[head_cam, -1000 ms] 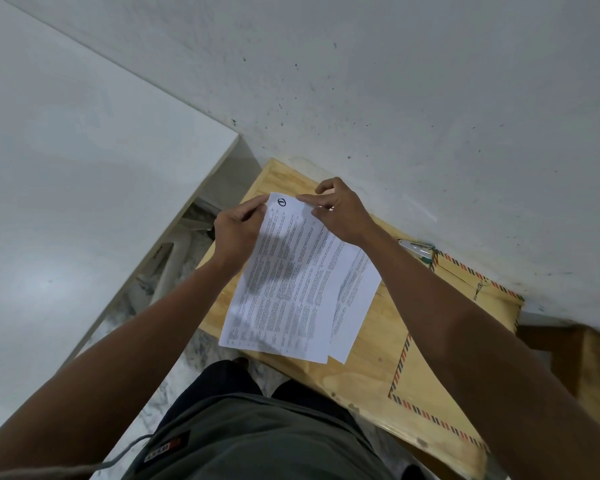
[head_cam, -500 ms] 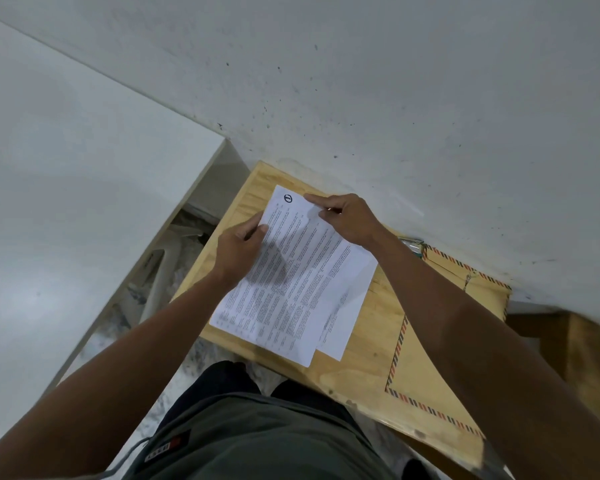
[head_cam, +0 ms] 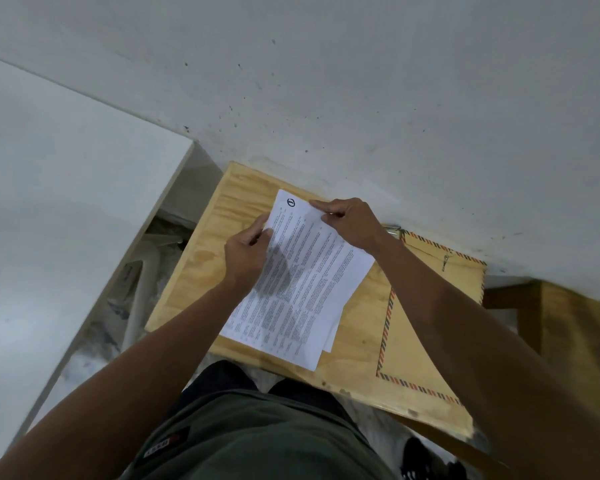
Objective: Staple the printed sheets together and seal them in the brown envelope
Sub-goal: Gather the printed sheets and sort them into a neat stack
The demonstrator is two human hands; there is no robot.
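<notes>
Head view: my left hand (head_cam: 246, 252) pinches sheets (head_cam: 298, 289) at left edge; beyond it, right hand (head_cam: 352, 221) pinches top corner. Brown envelope (head_cam: 426, 306) lies right of right hand, under forearm. Risk: lower sheet sits offset, staple would lock misalignment.

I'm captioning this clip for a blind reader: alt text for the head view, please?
Both hands, left hand and right hand, hold white printed sheets by their top edge over a small plywood table; a brown envelope with striped border lies beside them.
</notes>
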